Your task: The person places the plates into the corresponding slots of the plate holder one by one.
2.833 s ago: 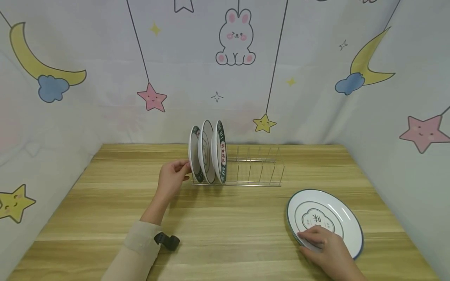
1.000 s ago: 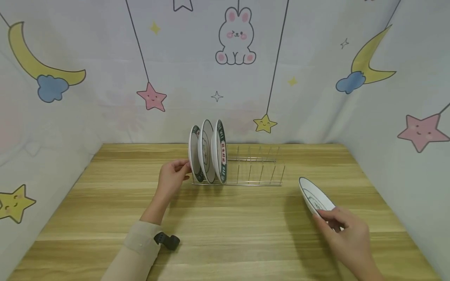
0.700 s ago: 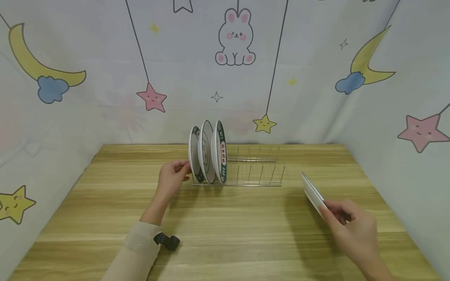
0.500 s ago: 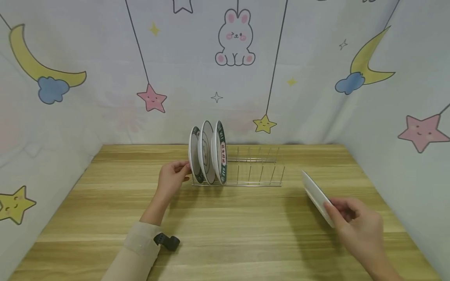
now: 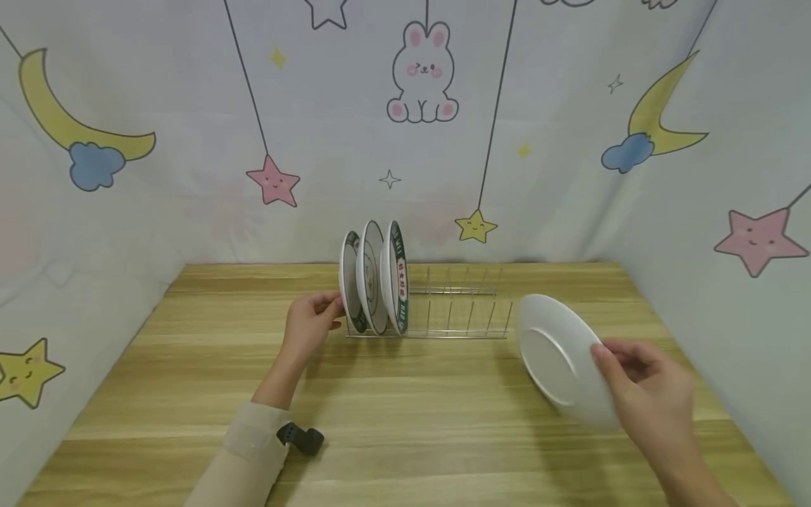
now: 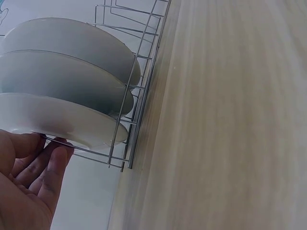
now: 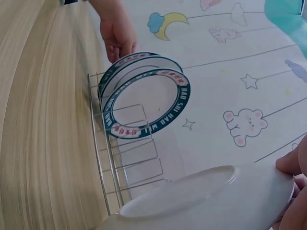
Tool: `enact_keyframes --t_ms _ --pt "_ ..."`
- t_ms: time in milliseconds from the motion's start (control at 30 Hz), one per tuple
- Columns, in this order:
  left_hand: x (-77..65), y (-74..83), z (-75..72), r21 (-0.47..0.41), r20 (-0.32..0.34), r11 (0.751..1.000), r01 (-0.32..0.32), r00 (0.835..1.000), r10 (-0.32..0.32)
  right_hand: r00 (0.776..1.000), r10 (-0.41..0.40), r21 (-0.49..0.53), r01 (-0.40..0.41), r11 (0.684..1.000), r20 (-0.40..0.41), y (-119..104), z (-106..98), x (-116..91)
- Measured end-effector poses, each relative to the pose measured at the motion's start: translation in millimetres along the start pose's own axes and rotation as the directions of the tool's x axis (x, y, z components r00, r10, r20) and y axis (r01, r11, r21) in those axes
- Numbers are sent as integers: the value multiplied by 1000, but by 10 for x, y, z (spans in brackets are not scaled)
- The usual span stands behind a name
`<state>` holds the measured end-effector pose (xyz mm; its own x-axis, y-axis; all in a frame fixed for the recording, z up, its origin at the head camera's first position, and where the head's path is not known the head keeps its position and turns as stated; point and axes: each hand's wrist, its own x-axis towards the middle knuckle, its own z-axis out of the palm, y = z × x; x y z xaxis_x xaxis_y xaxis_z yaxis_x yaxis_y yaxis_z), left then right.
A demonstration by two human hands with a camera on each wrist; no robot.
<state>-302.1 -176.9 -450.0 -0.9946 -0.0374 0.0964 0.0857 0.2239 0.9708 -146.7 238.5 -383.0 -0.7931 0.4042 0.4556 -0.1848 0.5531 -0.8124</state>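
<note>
While the right hand [image 5: 655, 401] grasps the rim of the loose plate [image 5: 564, 359] between thumb and curled fingers, the plate is tilted above the worktop [image 5: 405, 429], near the right end of the wire rack [image 5: 456, 334]. Its white underside, with a raised foot ring, faces the head camera. The rack rests on the worktop, with upright wire dividers along its front and rear rails. Three plates stand on edge at its left end: the left plate [image 5: 350, 289], which is the smallest, the middle plate [image 5: 372, 274] and the right plate [image 5: 393, 282]. The right plate has a dark green rim band with white lettering and panels of red characters. The left hand [image 5: 310, 324] is at the left end of the rack; its thumb and fingers pinch the end wire, with the thumb against the left plate. A sleeve [image 5: 234, 458] and a black strap [image 5: 300, 438] are at the left wrist. Behind the worktop hangs a pale backdrop [image 5: 557, 204] printed with a rabbit, moons, clouds and stars.
</note>
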Motion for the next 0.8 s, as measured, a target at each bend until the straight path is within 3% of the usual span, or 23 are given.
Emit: enact_keyframes --t_ms 100,200,567,700,800 --pt "-3 -5 3 1 0 1000 5 1000 -5 998 63 40 -63 997 -4 -45 36 2" --pt "-3 -9 1 8 -3 1000 7 1000 -7 998 59 67 -59 996 -10 -105 79 10" --pt "-4 3 0 4 1 1000 11 1000 -11 993 -110 204 119 972 -52 -227 238 71" --pt "-8 4 -1 -1 2 1000 9 1000 -9 990 -121 305 138 942 -75 -253 298 112" --pt "-12 5 -2 -4 3 1000 14 1000 -14 992 -103 432 125 893 -74 -267 356 140"
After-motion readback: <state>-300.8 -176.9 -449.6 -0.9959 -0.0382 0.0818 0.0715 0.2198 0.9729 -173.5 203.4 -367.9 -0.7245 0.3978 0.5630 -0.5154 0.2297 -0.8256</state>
